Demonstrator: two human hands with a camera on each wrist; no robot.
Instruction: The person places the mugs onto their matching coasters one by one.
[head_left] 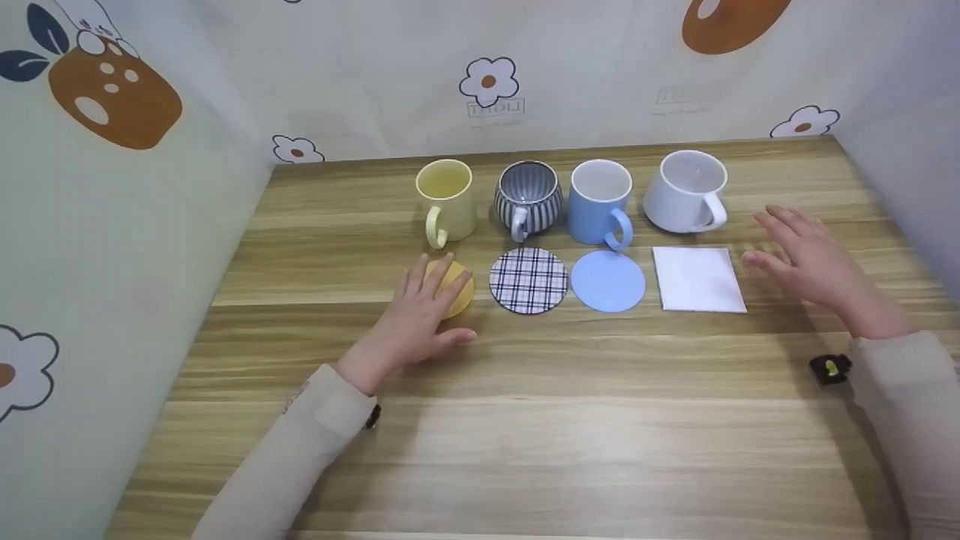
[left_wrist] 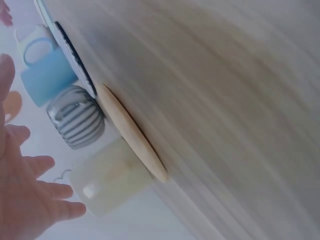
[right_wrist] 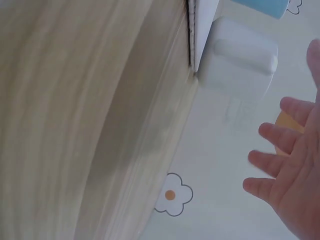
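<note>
A round black-and-white checked coaster (head_left: pixel 529 280) lies on the brown wooden table (head_left: pixel 562 420). Left of it, the left hand (head_left: pixel 412 322) hangs over a round yellow coaster (head_left: pixel 462 301), fingers spread wide, holding nothing. Right of it lie a round blue coaster (head_left: pixel 608 281) and a square white coaster (head_left: pixel 700 279). Farther right, the right hand (head_left: pixel 814 262) spreads its fingers too, holding nothing. Behind it stands a round gray-striped mug (head_left: pixel 536 214).

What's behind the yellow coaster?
A yellow mug, upright on the table, then the flowered wall farther back. The mug covers the table under and just behind it, so that patch can't be seen.
</note>
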